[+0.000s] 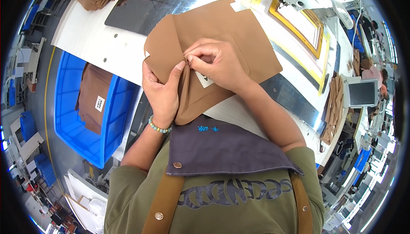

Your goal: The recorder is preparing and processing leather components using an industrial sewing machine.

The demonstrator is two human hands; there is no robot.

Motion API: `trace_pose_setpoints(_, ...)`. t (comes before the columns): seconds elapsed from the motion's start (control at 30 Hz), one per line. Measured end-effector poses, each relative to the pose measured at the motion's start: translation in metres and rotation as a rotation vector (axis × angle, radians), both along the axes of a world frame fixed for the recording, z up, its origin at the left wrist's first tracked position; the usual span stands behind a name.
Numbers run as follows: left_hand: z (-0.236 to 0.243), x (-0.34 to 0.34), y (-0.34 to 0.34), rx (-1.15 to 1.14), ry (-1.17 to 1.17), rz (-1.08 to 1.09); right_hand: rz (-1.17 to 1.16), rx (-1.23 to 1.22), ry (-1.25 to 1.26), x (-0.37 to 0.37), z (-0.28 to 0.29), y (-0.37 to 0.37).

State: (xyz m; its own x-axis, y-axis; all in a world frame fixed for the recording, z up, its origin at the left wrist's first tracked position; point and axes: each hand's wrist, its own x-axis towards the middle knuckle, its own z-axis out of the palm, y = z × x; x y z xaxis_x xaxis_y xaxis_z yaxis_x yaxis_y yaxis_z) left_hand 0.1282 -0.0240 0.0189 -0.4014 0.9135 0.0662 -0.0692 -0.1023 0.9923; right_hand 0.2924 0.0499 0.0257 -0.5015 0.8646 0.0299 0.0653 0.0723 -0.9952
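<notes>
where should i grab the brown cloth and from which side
Pinch the cloth by its right corner, probably from the right: it spreads out unfolded there, while the left hand and right hand hold the folded left part.

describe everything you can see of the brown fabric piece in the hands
The brown fabric piece looks like smooth, matte cloth with notched edges, a faint rectangular outline and a pale label partly covered by the right hand. Its left part is folded and bunched; the left hand grips it there, while the right fingertips pinch the fold. It spreads out above the white table.
</notes>
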Motion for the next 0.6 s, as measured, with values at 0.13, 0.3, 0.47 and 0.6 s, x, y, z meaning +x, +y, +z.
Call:
trace_pose_setpoints(0.13, 0.000, -0.003, 0.002, -0.014, 0.012, -0.014, -0.014, 0.030, 0.053, -0.002, -0.003, 0.000)
trace_pose_setpoints(0.3, -0.001, -0.007, 0.002, -0.026, -0.033, -0.059, -0.084, 0.244, 0.043, -0.011, -0.007, -0.006)
trace_pose_setpoints(0.47, 0.005, -0.002, 0.005, -0.097, -0.022, -0.068, -0.131, 0.404, -0.094, -0.009, -0.004, -0.012)
trace_pose_setpoints(0.6, 0.001, -0.002, 0.008, -0.084, -0.039, -0.051, -0.183, 0.532, -0.074, -0.011, -0.010, -0.012)
